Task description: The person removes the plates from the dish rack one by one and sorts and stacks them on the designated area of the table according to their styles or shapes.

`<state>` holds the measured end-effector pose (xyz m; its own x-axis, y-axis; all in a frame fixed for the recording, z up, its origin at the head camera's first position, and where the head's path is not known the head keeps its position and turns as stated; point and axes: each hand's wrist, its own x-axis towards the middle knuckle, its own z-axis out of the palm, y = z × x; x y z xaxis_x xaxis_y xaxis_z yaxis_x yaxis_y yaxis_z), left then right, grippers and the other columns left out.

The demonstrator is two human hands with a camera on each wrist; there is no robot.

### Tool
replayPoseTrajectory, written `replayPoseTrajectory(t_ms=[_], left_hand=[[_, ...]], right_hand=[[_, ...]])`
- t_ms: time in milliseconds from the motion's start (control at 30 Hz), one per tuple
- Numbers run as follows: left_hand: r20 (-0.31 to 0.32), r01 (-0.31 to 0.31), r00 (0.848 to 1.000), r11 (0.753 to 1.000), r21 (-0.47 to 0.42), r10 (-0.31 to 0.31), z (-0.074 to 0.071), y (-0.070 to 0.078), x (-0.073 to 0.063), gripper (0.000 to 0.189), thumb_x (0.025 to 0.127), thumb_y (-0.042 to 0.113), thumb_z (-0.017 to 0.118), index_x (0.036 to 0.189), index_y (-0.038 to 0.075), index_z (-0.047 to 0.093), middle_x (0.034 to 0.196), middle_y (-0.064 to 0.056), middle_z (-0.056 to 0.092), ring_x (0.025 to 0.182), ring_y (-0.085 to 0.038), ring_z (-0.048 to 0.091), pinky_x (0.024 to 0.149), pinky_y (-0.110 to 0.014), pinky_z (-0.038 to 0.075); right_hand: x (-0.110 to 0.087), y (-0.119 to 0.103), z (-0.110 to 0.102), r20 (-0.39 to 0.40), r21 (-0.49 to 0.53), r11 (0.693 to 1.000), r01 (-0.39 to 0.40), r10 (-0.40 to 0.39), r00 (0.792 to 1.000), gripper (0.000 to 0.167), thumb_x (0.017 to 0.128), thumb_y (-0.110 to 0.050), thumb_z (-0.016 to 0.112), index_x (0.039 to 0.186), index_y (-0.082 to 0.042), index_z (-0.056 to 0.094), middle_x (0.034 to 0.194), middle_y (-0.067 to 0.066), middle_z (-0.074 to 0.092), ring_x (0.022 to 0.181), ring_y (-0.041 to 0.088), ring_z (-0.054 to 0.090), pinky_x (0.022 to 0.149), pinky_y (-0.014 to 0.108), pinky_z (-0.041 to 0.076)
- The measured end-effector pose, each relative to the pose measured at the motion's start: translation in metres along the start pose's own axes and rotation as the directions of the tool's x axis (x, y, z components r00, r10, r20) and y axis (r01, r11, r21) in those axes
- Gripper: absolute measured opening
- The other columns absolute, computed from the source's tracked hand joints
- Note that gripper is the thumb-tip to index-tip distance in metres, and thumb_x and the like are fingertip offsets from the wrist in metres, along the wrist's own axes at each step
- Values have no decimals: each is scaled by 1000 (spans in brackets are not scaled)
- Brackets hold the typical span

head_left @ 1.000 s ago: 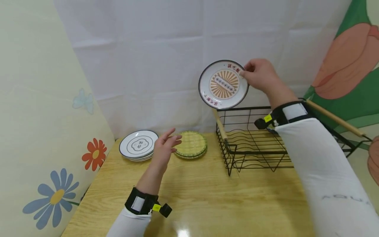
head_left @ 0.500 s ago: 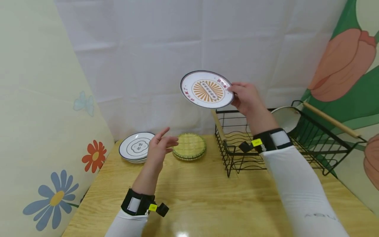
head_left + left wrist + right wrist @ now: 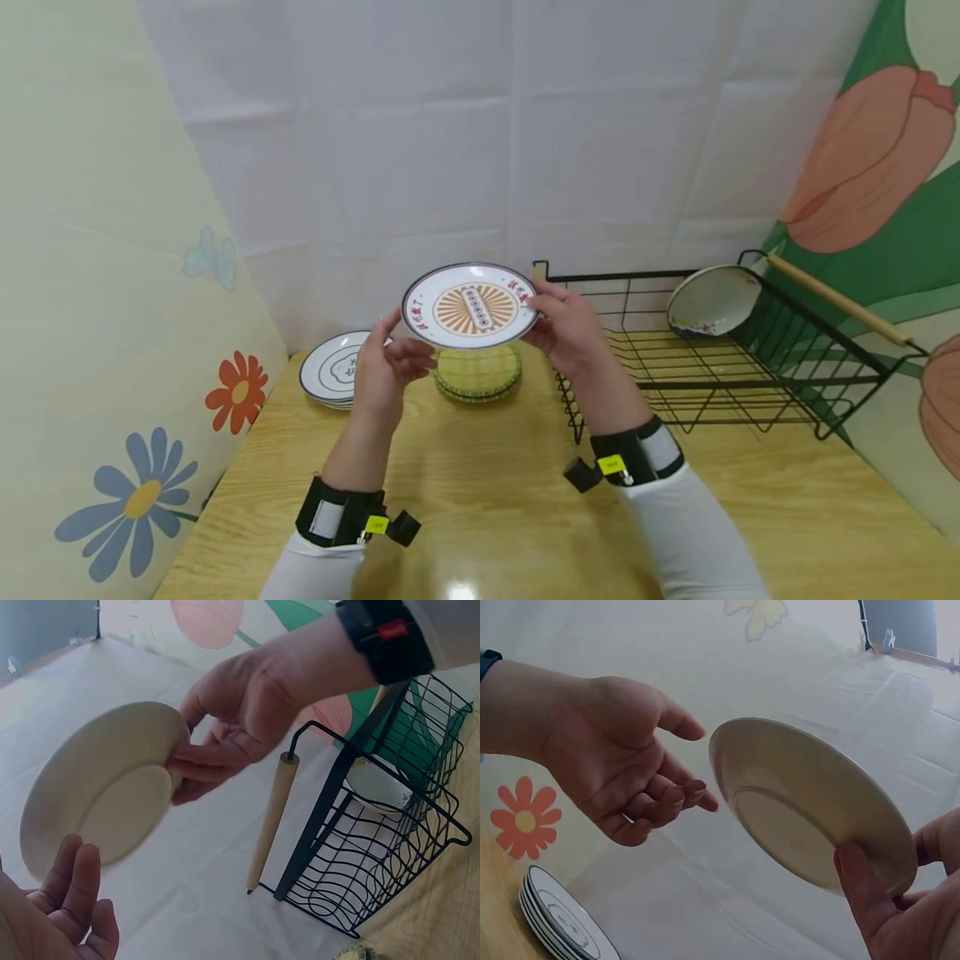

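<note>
My right hand [image 3: 572, 329] pinches the right rim of a white plate [image 3: 427, 283] with a dark edge, orange rays and red lettering. The plate is held up in the air, face toward the head camera. Its plain underside [image 3: 780, 795] shows in the right wrist view. Just off the opposite rim, my left hand [image 3: 382, 367] has its thumb and fingers spread, loosely bent; a small gap separates it from the plate in the right wrist view. Behind the left hand lies a stack of white plates [image 3: 322, 371], partly hidden. Green plates [image 3: 480, 379] lie stacked below the held plate.
A black wire dish rack [image 3: 720, 385] with wooden handles stands on the right of the wooden table [image 3: 480, 492]. A white bowl [image 3: 712, 300] leans inside it. White cloth [image 3: 375, 167] hangs behind, and a flower-painted wall [image 3: 142, 292] borders the left side.
The right hand has carried the plate left and down from above the rack, tilting it flatter. The left hand has moved slightly and now sits by the plate's left rim.
</note>
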<state>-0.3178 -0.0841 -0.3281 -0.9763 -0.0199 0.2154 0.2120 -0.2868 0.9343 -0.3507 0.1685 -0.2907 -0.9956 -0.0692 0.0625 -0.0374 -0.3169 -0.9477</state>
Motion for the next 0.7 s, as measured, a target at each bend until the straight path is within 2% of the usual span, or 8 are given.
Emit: replayPoseTrajectory(t_ms=[133,367,500,700], left_hand=[[-29,-4,1000,1000,-30,3,-3,2,1,50,111,38,33,153,16,47,70,10,72,61,-10,65,66,-26,53],[-32,58,998,995,-85,-61,-3,0,3,47,109,24,41,154,16,47,79,7,75,64,-10,67,65,-25,54],[-35,70,997,994,-80,-73,-3,-2,4,48,108,23,40,156,16,44,79,8,75,64,-9,68,65,-25,54],[-52,80,995,995,-52,-82,-7,-4,7,48,107,23,40,155,19,45,81,8,75,65,-11,69,64,-26,54]], right_hand=[[-8,14,7,27,25,1000,-5,4,1000,58,104,-9,52,160,-13,37,131,12,60,78,12,70,72,23,61],[-15,24,10,34,83,997,1,-4,999,57,106,-11,49,161,-20,35,141,14,56,81,13,72,76,25,62],[-15,28,9,52,117,993,-1,-5,999,59,106,-8,48,162,-19,31,140,14,55,80,13,72,76,26,62],[-12,33,11,51,116,993,-8,2,999,57,106,-7,49,160,-20,35,135,11,56,81,12,71,74,26,62]])
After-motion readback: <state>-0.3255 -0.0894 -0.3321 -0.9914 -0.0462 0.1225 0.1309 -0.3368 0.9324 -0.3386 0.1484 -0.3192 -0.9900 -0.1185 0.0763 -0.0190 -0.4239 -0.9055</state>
